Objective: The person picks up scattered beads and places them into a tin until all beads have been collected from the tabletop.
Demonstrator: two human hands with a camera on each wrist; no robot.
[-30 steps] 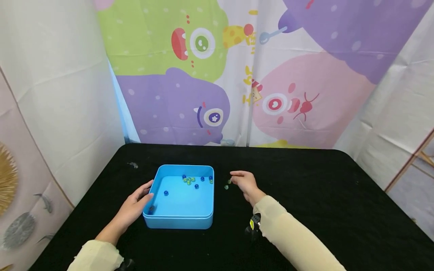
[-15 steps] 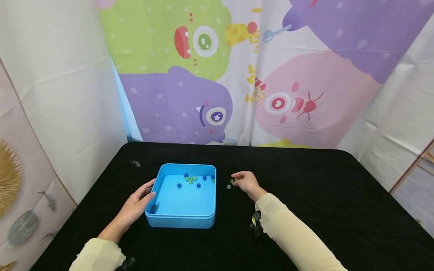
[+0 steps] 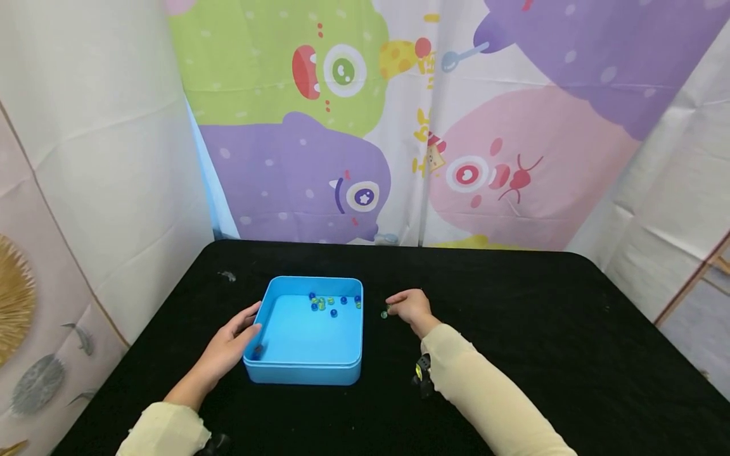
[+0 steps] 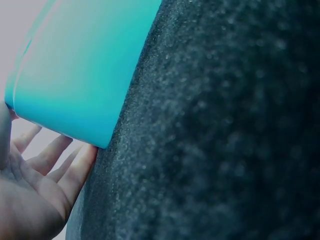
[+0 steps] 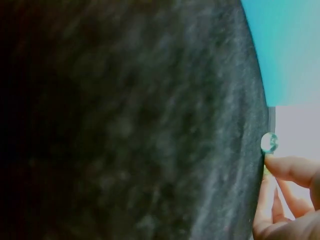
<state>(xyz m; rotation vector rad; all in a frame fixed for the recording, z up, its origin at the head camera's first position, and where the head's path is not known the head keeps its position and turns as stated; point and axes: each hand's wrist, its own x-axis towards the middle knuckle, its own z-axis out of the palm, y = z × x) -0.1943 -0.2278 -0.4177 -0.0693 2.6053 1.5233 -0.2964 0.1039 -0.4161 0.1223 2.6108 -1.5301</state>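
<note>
My left hand (image 3: 228,345) rests against the left wall of a square blue box (image 3: 302,375), its thumb at the rim. In the left wrist view, fairly straight fingers (image 4: 77,172) touch the outside of the box. Blue marbles (image 3: 333,313) and yellow-green marbles (image 3: 322,304) lie inside, mostly toward the far side. To the right of the box my right hand (image 3: 414,309) is low over the table, pinching a greenish marble (image 5: 266,171) mostly hidden by the thumb and fingers. Another clear green marble (image 5: 269,143) lies right beside the thumb tip.
Black cloth covers the table (image 3: 513,316). A small greyish mark or scrap (image 3: 227,276) shows left of the box. A cartoon-print curtain (image 3: 308,177) hangs behind the table's far edge, with white cloth (image 3: 108,158) on the left.
In the box, a blue marble has rolled from the near left to the far group. The right hand has closed on a greenish marble and shifted slightly left; the left hand stays at the box.
</note>
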